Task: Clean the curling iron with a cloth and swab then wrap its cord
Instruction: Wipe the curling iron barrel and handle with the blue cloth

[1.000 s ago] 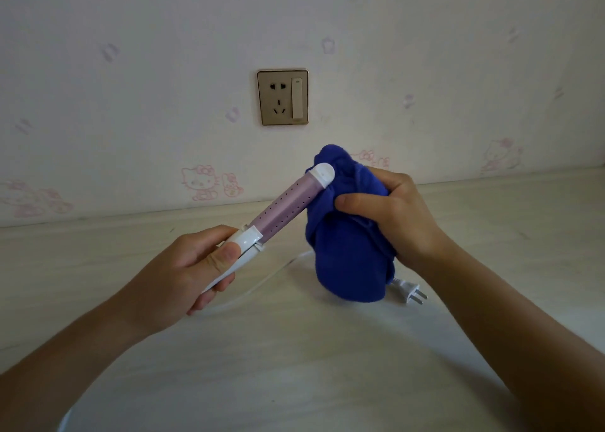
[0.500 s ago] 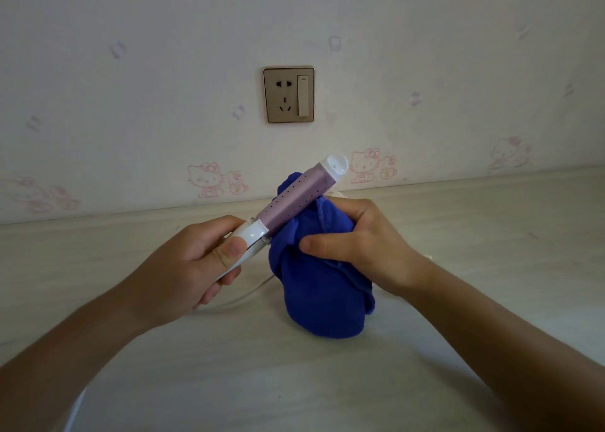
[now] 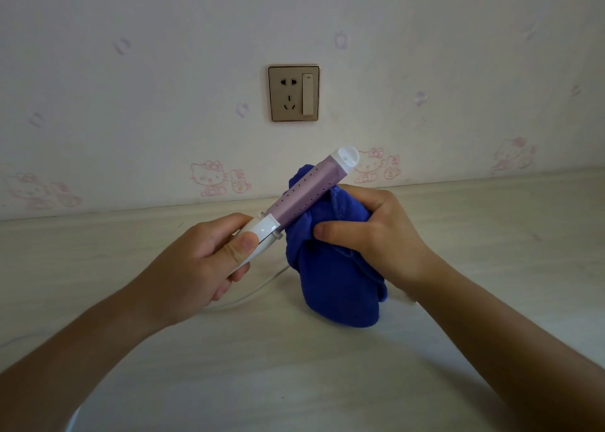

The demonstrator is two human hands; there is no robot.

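Observation:
The curling iron (image 3: 304, 192) has a pale purple perforated barrel, a white tip and a white handle. It points up and to the right, held above the table. My left hand (image 3: 203, 255) grips its white handle. My right hand (image 3: 370, 235) clutches a blue cloth (image 3: 334, 277) pressed against the barrel's underside near the handle end. The cloth hangs down and its bottom rests on the table. The white cord (image 3: 255, 291) trails from behind the cloth toward the lower left. The plug is hidden. No swab is in view.
A pale wood-grain table (image 3: 491, 251) meets a wall with cartoon cat stickers. A gold wall socket with a switch (image 3: 293, 93) sits on the wall straight ahead. A white curved edge (image 3: 73, 418) shows at the bottom left.
My right hand slid the blue cloth down the barrel from the tip toward the handle. The barrel's tip is now uncovered, and the plug has gone out of sight behind my right forearm.

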